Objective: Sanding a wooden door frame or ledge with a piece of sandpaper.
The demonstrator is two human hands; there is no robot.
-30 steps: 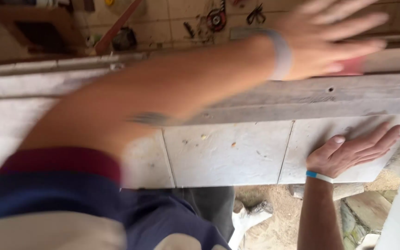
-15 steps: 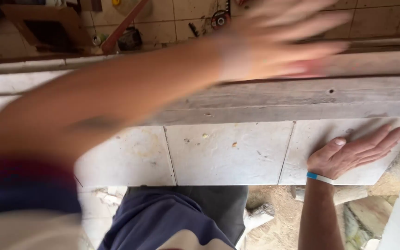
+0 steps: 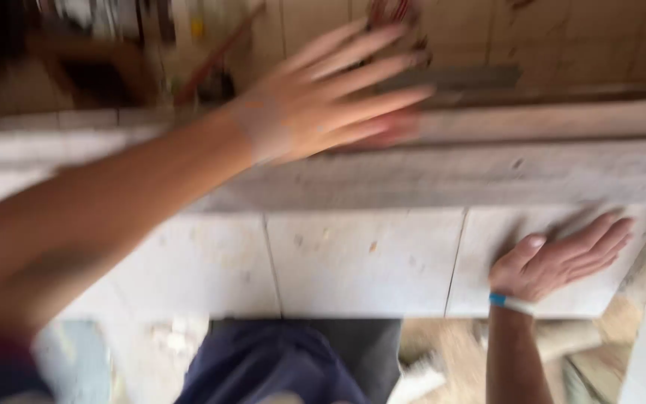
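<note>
1. The right hand (image 3: 555, 262) lies flat, palm down and fingers spread, gripping nothing, on the rightmost pale square floor tile (image 3: 540, 258) of a laid row, near that tile's right edge. A blue band circles its wrist.
2. Three such tiles sit side by side with thin joints between them: the middle tile (image 3: 360, 262) and the left tile (image 3: 196, 265) look already set flush, judging by how evenly they line up. The pressed tile seems the last one being seated; beyond its right edge bare sandy ground (image 3: 450, 352) shows, so laying appears unfinished there.
3. The left hand (image 3: 330, 97) hangs above the long grey weathered board (image 3: 487, 176) that runs along the far edge of the tile row. Its fingers are stretched open and hold nothing; the blur makes it hard to tell whether it touches a reddish thing (image 3: 390, 127) beneath the fingertips.
4. No container can be made out; the far background is too blurred to name.
</note>
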